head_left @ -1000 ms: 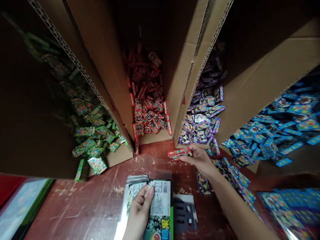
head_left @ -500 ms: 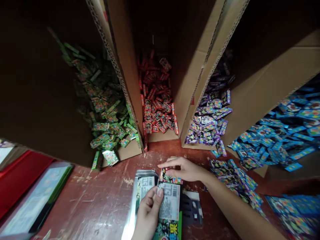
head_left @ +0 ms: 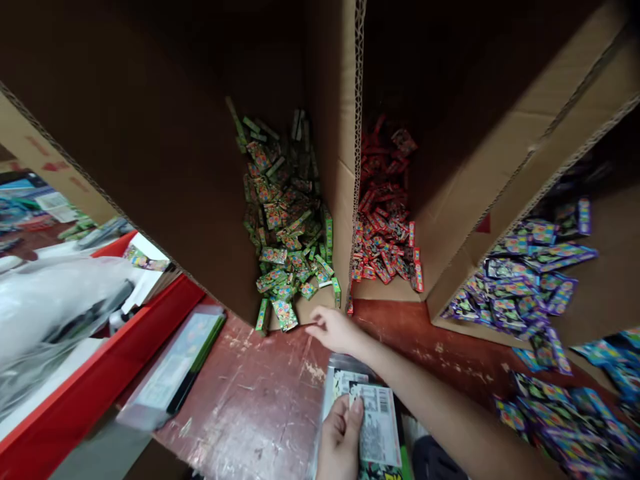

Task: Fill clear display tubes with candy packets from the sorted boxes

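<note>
My left hand (head_left: 342,430) grips a printed packaging pouch (head_left: 379,427) with a barcode and white text panel, thumb on top. Under it lies a stack of similar pouches (head_left: 345,363) in clear plastic. My right hand (head_left: 336,331) reaches across to the front edge of the cardboard box with small green packets (head_left: 287,273). Its thumb and index finger are apart, with nothing seen between them. A silvery-green packet (head_left: 285,315) lies just left of the fingertips, at the box's lip.
Small red packets (head_left: 385,247) fill the adjoining box, purple packets (head_left: 520,280) the box farther right. Blue packets (head_left: 607,360) and a loose purple pile (head_left: 565,420) are at the right. On the left are a red tray (head_left: 165,313) and a clear-wrapped pouch stack (head_left: 173,367).
The view has swung left. My right hand has left the pouch and moved to the green packets' box. The red packet at the pouch's mouth no longer shows. My left hand keeps its grip.
</note>
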Tool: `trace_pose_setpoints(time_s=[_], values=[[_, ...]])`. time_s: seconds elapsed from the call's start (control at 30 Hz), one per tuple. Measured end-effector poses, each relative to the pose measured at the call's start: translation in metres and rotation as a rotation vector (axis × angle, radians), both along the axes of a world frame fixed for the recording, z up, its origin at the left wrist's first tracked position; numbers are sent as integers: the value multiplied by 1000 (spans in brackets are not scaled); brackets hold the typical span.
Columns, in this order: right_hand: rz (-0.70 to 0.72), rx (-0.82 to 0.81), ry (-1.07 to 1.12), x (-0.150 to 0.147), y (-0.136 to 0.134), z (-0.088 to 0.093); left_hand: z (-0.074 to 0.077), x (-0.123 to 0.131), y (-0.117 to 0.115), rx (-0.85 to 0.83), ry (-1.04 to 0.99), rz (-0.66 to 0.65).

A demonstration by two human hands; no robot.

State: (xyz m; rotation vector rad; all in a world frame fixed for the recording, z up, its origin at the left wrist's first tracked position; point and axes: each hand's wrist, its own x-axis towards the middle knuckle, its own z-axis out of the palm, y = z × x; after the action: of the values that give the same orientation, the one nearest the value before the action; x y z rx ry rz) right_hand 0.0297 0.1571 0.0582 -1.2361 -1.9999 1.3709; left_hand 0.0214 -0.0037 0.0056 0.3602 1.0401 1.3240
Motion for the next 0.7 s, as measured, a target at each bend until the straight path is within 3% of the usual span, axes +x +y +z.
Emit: trace_pose_setpoints(time_s=[0.13,0.23,0.3,0.43,0.53,0.6,0.7], values=[[-48,-129,-52,-74,23,0,-6,3,6,23,16,12],[-35,-271,5,-78,25,0,-9,0,7,-9,12,51],[22,-389,85,-54,19,2,-8,-4,7,-31,-19,60],[92,-598,275,29,-3,16,5,-12,10,-39,-71,10],[19,-753,592,89,-24,26,19,-12,14,-46,-68,-104],[-121,-716,784,121,-33,26,27,-7,16,-56,-52,-160],[-333,-446,799,154,-41,14,36,5,16,-64,10,-190]])
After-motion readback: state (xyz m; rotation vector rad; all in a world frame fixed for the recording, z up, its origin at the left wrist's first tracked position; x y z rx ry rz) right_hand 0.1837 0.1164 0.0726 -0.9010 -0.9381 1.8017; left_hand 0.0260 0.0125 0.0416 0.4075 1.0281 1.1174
